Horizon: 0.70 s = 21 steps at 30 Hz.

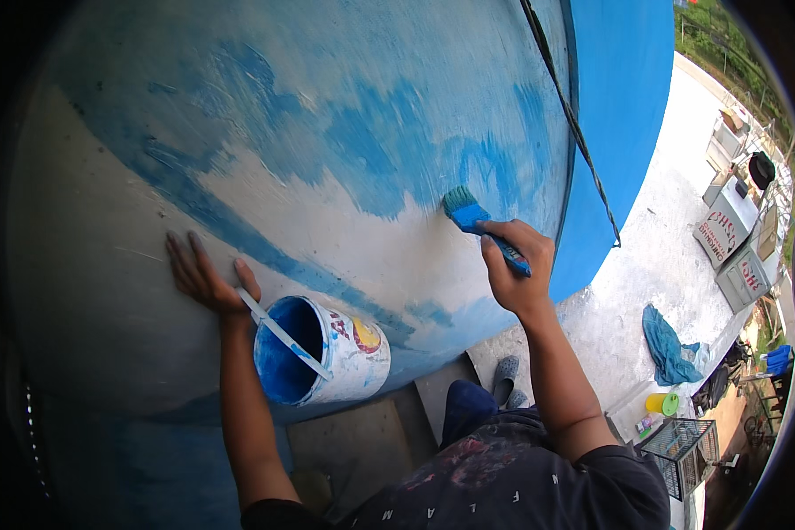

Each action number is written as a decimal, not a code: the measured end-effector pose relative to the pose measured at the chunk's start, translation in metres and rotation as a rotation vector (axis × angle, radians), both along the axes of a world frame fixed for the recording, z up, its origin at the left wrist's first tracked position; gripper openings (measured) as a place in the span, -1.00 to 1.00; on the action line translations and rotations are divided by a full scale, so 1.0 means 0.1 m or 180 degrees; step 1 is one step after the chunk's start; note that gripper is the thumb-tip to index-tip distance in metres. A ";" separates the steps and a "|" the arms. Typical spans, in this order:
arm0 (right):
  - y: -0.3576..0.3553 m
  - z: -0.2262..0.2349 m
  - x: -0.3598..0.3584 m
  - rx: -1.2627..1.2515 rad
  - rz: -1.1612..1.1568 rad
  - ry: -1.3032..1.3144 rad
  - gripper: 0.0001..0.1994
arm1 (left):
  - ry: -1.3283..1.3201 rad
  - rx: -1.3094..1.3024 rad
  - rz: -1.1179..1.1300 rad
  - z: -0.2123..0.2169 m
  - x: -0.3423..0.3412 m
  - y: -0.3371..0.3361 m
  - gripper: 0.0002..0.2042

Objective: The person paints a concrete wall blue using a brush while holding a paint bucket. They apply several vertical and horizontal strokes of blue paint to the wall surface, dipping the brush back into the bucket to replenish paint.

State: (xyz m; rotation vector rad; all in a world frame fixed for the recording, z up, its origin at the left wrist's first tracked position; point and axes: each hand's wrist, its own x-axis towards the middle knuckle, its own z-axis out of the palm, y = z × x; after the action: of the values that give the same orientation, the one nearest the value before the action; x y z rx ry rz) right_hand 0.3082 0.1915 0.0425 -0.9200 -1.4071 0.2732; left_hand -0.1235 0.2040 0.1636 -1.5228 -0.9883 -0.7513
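Observation:
My right hand (pixel 519 267) is closed round the blue handle of a paintbrush (pixel 468 213). The bristles, wet with blue-green, touch the large curved wall (pixel 397 247) at the lower edge of a blue painted patch. Further left, my left hand (pixel 205 276) is open, its fingers spread flat against a pale part of the wall. A white paint bucket (pixel 359 358) hangs tilted beside it, its strap handle hooked at the thumb side of that hand. Blue paint coats the bucket's inside; how much liquid it holds I cannot tell.
A dark cable (pixel 574 124) hangs down the wall at right, beside a smooth blue surface (pixel 618 115). On the pale ground lie a blue cloth (pixel 670 346), grey sandals (pixel 505 380), a yellow-green container (pixel 661 404) and a wire cage (pixel 685 450). Cartons (pixel 727 221) stand further right.

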 end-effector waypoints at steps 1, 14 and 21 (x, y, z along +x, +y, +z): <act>-0.02 0.09 0.03 0.0159 0.0021 0.0115 -0.76 | -0.0023 -0.0012 0.0019 -0.01 0.01 0.01 -0.27; -0.04 -0.37 -0.01 -0.0449 0.0055 0.0016 -0.73 | -0.0069 0.0070 0.0059 -0.04 0.00 0.01 -0.32; 0.05 -0.11 -0.06 0.0587 -0.0326 0.0176 -0.64 | 0.0095 0.0113 0.0026 0.00 0.01 0.04 -0.32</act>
State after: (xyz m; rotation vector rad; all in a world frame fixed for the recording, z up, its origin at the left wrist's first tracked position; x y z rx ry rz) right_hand 0.3020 0.1970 0.0311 -0.8230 -1.3065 0.0892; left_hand -0.1228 0.2082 0.1635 -1.4945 -0.9540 -0.7347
